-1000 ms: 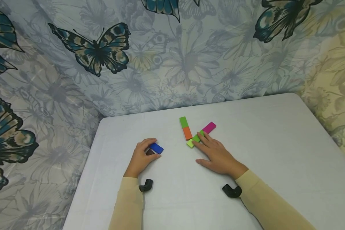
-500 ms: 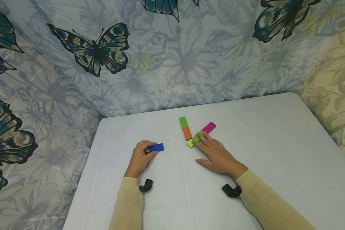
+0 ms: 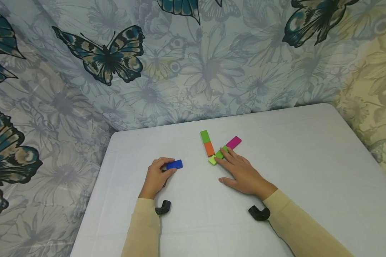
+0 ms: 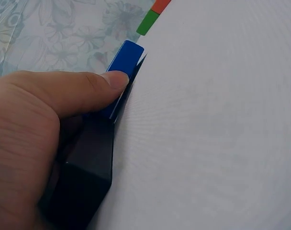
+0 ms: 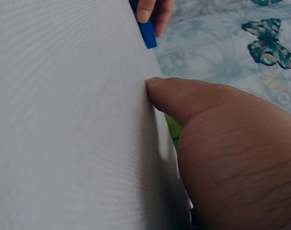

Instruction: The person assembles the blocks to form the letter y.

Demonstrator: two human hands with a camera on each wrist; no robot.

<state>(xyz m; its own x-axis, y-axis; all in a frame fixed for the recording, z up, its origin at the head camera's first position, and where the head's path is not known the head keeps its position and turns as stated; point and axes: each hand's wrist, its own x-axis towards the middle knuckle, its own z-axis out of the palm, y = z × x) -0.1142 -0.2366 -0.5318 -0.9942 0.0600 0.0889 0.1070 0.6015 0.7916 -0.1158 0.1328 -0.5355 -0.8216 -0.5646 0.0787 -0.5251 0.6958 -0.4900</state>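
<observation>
My left hand [image 3: 155,177] pinches a blue block [image 3: 175,164] between thumb and fingers at the left of the table. In the left wrist view the thumb lies across this block, and a dark block [image 4: 90,153] sits by the palm, touching or nearly touching the blue one. My right hand [image 3: 247,177] rests with fingers spread. Its fingertips lie on a green block [image 3: 219,154], partly covering it. A lime block [image 3: 212,160] and a magenta block [image 3: 234,142] adjoin the green one, forming a slanted row.
An orange block [image 3: 209,149] and another green block [image 3: 204,136] form a second row behind, its near end at the lime block. The white table [image 3: 296,150] meets a butterfly-patterned cloth [image 3: 209,89] at the back. A black wrist device [image 3: 259,213] sits at each sleeve.
My left thumb and fingers have drawn in on the blue block, which has turned from slanted to nearly level. The dark block has become mostly hidden by the hand. My right hand stays still.
</observation>
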